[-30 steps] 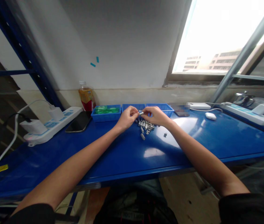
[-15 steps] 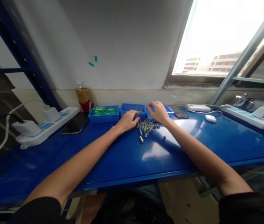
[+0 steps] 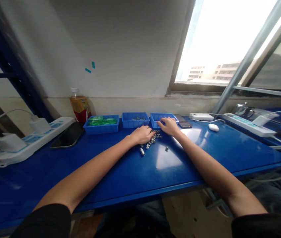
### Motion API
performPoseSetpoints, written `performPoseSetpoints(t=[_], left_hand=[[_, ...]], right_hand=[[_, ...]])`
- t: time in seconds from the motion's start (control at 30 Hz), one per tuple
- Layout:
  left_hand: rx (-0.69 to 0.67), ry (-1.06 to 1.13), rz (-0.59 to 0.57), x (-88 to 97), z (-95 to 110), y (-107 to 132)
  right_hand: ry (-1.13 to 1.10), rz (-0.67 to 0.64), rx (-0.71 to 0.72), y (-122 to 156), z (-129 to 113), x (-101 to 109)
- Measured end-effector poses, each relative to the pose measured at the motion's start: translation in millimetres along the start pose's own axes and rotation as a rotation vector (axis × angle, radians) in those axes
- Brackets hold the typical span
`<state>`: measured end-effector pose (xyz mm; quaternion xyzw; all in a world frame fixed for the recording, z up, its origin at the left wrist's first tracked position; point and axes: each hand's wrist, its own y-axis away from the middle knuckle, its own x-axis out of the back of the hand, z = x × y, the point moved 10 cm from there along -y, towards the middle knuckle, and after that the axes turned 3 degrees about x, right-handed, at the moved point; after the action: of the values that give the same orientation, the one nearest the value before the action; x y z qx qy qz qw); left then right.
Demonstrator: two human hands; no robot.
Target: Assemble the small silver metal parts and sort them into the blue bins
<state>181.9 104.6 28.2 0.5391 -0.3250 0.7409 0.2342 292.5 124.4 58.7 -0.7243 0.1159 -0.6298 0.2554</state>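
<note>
My left hand [image 3: 143, 135] rests low over a pile of small metal fasteners [image 3: 152, 140], its fingers stretched out across the left side and hiding part of it. My right hand [image 3: 169, 126] is at the front of the right blue bin [image 3: 155, 116], fingers apart and bent down, with nothing visible in them. A loose hex standoff [image 3: 142, 151] lies toward me from the pile, and a single small screw-like part [image 3: 166, 149] sits to its right. Behind my left hand, the middle blue bin [image 3: 130, 125] holds some small metal pieces.
Green packets fill the left blue bin [image 3: 100, 129]. Further left are a drink bottle [image 3: 80, 105], a black phone [image 3: 68, 135] and a power strip [image 3: 34, 142]. On the right lie another phone [image 3: 185, 124], a white earbud case [image 3: 213, 127] and a second power strip [image 3: 251, 125].
My left hand has come down onto the pile, covering more of it. My right hand has lowered from above the right bin to its front edge. The view has shifted slightly.
</note>
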Motion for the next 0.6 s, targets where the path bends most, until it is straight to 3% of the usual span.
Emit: performPoseSetpoints(t=[0.1, 0.2, 0.33, 0.4, 0.47, 0.6], left_hand=[[-0.045, 0.057, 0.041, 6.2, 0.3, 14.9], [0.0, 0.103, 0.066, 15.1, -6.9, 30.4], [0.087, 0.168, 0.219, 41.5, -17.5, 47.6], [0.152, 0.299, 0.329, 56.6, -26.9, 56.4], [0.224, 0.526, 0.396, 63.7, -39.9, 65.0], [0.26, 0.967, 0.321, 54.7, -51.0, 72.4]], right_hand=[[-0.022, -0.012, 0.035, 3.0, -9.0, 0.0], [-0.032, -0.008, 0.042, 5.3, -13.4, 0.3], [-0.096, 0.167, 0.069, 11.2, -28.8, 23.4], [-0.175, 0.249, 0.153, 17.0, -50.8, 39.7], [-0.287, 0.25, 0.283, 23.7, -81.5, 50.7], [-0.439, 0.144, 0.521, 38.4, -138.2, 57.3]])
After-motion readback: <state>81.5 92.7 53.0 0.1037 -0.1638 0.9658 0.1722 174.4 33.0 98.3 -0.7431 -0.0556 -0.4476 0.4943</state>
